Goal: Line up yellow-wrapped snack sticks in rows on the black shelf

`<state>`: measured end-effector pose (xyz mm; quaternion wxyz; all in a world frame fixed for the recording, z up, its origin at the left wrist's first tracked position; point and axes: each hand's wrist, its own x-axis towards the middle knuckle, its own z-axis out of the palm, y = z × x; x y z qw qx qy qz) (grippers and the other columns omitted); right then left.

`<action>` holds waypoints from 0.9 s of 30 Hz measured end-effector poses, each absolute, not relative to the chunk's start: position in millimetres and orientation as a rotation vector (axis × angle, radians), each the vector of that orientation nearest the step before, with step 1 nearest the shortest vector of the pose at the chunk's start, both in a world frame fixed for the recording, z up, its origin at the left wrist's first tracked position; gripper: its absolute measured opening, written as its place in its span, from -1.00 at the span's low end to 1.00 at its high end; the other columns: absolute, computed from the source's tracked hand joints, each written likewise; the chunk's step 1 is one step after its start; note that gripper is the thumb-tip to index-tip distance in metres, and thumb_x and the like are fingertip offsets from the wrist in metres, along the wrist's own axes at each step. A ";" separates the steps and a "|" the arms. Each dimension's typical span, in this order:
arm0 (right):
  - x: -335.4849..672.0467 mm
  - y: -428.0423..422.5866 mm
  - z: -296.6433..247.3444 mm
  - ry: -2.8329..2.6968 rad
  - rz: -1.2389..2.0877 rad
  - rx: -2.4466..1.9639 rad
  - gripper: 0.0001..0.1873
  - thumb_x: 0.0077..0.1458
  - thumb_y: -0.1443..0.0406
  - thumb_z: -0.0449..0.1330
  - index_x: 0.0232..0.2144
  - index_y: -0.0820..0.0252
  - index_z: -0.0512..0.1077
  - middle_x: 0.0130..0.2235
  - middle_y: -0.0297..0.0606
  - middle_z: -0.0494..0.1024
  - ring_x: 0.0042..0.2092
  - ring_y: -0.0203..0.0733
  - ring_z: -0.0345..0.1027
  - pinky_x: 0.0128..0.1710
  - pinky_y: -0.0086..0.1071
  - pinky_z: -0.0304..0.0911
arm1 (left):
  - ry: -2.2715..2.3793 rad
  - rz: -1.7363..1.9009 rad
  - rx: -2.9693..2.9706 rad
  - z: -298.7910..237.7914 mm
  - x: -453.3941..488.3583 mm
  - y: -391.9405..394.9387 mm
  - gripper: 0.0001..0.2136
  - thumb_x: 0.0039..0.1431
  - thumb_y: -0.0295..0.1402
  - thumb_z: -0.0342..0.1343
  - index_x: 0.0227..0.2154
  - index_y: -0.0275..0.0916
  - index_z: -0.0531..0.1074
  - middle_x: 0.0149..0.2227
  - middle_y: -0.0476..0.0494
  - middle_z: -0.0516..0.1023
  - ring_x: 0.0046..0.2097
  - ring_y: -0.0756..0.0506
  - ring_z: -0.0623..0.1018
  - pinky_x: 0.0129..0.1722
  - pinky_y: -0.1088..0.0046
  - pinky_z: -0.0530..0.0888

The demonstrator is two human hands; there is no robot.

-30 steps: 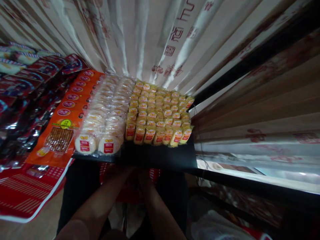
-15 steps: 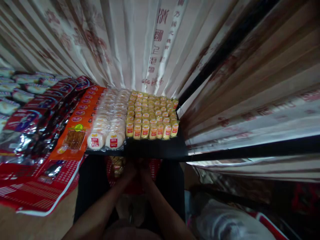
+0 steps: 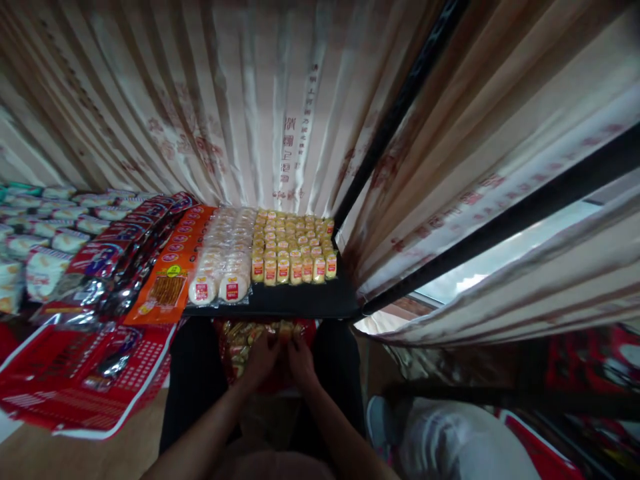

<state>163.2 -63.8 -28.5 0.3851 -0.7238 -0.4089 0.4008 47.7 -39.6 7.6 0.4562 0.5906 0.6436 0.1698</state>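
Between the knees sits a red bag or basket (image 3: 314,325) with many gold-wrapped snack packets (image 3: 237,340) in it. My left hand (image 3: 263,358) and my right hand (image 3: 300,360) meet above it. Their fingertips pinch a small yellowish wrapped snack (image 3: 285,330) between them; its details are dim. Just beyond the hands, a black shelf (image 3: 305,300) carries rows of small yellow snack packets (image 3: 295,257) with orange-red labels. Left of these lie two rows of round white crackers (image 3: 233,287) in clear wrap.
An orange snack bag (image 3: 170,287) and dark red packets (image 3: 105,257) line the shelf's left, with white packets (image 3: 50,267) farther out. A red bag with white trim (image 3: 90,380) hangs at left. Pleated curtains (image 3: 240,100) and a black bar (image 3: 425,267) border the shelf. Another person's pale-clothed leg (image 3: 450,440) is at right.
The camera view has shifted, bringing more of the red container into sight. My hands have come out from the shelf's shadow, fingertips now together on the small snack.
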 end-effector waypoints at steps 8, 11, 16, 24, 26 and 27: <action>186.3 -60.7 17.5 -1.244 0.821 -1.766 -0.65 0.02 0.32 -0.02 -0.14 0.17 0.42 -0.16 -0.19 0.55 -0.14 -0.18 0.43 -0.09 -0.33 0.30 | 1.334 0.625 1.529 50.4 62.9 -33.4 -0.75 0.05 -0.42 -0.07 -0.18 -0.21 0.35 -0.27 -0.07 0.55 -0.26 -0.03 0.51 -0.24 0.49 0.38; 195.6 -53.5 33.5 -1.265 0.818 -1.730 -0.64 0.01 0.33 -0.02 -0.14 0.17 0.41 -0.17 -0.19 0.54 -0.18 -0.20 0.45 -0.15 -0.37 0.33 | 1.288 0.639 1.558 60.8 70.8 -23.4 -0.75 0.05 -0.42 -0.08 -0.19 -0.21 0.36 -0.33 -0.02 0.54 -0.32 0.00 0.50 -0.30 0.53 0.37; 210.8 -40.0 57.4 -1.284 0.675 -1.729 -0.62 0.03 0.33 -0.04 -0.11 0.21 0.41 -0.18 -0.13 0.52 -0.20 -0.19 0.45 -0.16 -0.37 0.34 | 1.243 0.670 1.610 72.2 85.1 -3.1 -0.78 0.06 -0.38 -0.03 -0.21 -0.21 0.37 -0.37 -0.02 0.52 -0.34 0.01 0.49 -0.30 0.54 0.37; 237.0 -2.1 81.1 -1.313 0.455 -1.707 -0.62 0.05 0.34 -0.04 -0.10 0.20 0.42 -0.18 -0.13 0.50 -0.15 -0.16 0.40 -0.10 -0.32 0.30 | 1.302 0.754 1.745 99.1 123.2 41.2 -0.92 0.03 -0.41 0.04 -0.39 -0.24 0.39 -0.37 -0.04 0.49 -0.32 0.00 0.46 -0.25 0.50 0.39; 244.1 9.7 85.6 -1.314 0.405 -1.719 -0.61 0.06 0.34 -0.04 -0.08 0.22 0.41 -0.17 -0.12 0.50 -0.14 -0.15 0.39 -0.09 -0.31 0.29 | 1.305 0.768 1.772 105.2 134.1 54.0 -0.94 0.03 -0.43 0.04 -0.41 -0.26 0.38 -0.39 -0.05 0.47 -0.34 0.01 0.45 -0.26 0.50 0.39; 247.8 15.8 87.8 -1.314 0.384 -1.724 -0.60 0.06 0.35 -0.04 -0.07 0.23 0.40 -0.16 -0.11 0.50 -0.13 -0.15 0.38 -0.08 -0.30 0.29 | 1.302 0.774 1.779 108.2 139.3 60.2 -0.94 0.03 -0.44 0.04 -0.40 -0.26 0.38 -0.39 -0.05 0.47 -0.34 0.01 0.45 -0.26 0.50 0.40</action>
